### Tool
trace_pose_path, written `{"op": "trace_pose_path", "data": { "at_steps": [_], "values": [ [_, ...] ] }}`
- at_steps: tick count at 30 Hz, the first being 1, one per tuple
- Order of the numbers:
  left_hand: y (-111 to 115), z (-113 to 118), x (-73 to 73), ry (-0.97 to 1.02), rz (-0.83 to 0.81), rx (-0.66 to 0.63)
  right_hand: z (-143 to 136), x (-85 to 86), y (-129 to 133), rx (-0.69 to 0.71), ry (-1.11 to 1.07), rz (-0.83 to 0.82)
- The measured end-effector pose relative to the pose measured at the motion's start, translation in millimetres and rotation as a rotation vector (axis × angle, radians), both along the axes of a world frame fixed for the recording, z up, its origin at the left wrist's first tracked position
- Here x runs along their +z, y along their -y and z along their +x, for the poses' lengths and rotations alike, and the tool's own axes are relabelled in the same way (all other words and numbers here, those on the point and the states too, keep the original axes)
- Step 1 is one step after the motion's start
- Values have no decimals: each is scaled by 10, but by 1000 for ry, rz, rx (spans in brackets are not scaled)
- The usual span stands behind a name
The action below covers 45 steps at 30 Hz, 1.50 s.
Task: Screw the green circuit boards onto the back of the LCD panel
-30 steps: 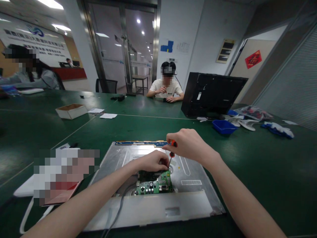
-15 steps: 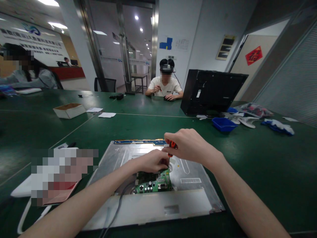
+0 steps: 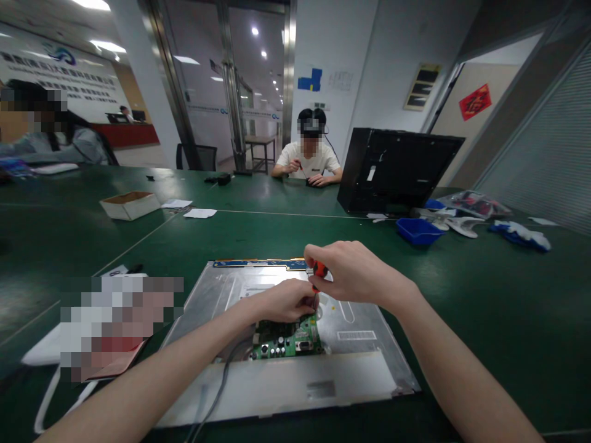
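A screwdriver [image 3: 319, 269] with a red and black handle stands nearly upright, its handle in the grip of my right hand [image 3: 351, 271]. Around the lower part of its shaft, the fingers of my left hand [image 3: 290, 300] are closed; the tip is hidden by them. Both hands are over the upper right part of a green circuit board [image 3: 295, 346]. That board lies on the silver metal back of a display panel [image 3: 369, 354], which rests flat on the green table. A narrow blue circuit strip [image 3: 253, 264] runs along the panel's far edge.
A grey cable [image 3: 221, 384] crosses the panel's near left side. Left of it lies a blurred phone-like item [image 3: 120, 363] with a white cable. Farther off are a white box [image 3: 129, 207], a blue tray [image 3: 418, 231], gloves [image 3: 521, 235], a black monitor [image 3: 401, 169] and a seated person [image 3: 307, 157].
The screwdriver handle has turned slightly in my right hand. Both hands stay at the same spot over the board, and the view has shifted only a little.
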<state>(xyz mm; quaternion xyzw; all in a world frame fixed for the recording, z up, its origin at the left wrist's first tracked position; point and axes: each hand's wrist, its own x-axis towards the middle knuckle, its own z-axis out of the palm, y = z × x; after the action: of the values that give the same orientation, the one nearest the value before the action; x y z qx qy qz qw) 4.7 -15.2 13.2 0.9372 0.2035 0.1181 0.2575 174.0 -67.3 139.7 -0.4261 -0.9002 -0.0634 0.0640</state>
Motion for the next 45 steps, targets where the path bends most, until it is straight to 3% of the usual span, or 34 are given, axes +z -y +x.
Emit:
{"op": "trace_pose_path", "data": {
  "at_steps": [32,45],
  "values": [
    [-22,-2,-4,-22,-52,4,23,-32,-50,-34,-19,15],
    [-20,-39,75,-4,-98,12,107,108,-23,-67,-59,18]
  ]
}}
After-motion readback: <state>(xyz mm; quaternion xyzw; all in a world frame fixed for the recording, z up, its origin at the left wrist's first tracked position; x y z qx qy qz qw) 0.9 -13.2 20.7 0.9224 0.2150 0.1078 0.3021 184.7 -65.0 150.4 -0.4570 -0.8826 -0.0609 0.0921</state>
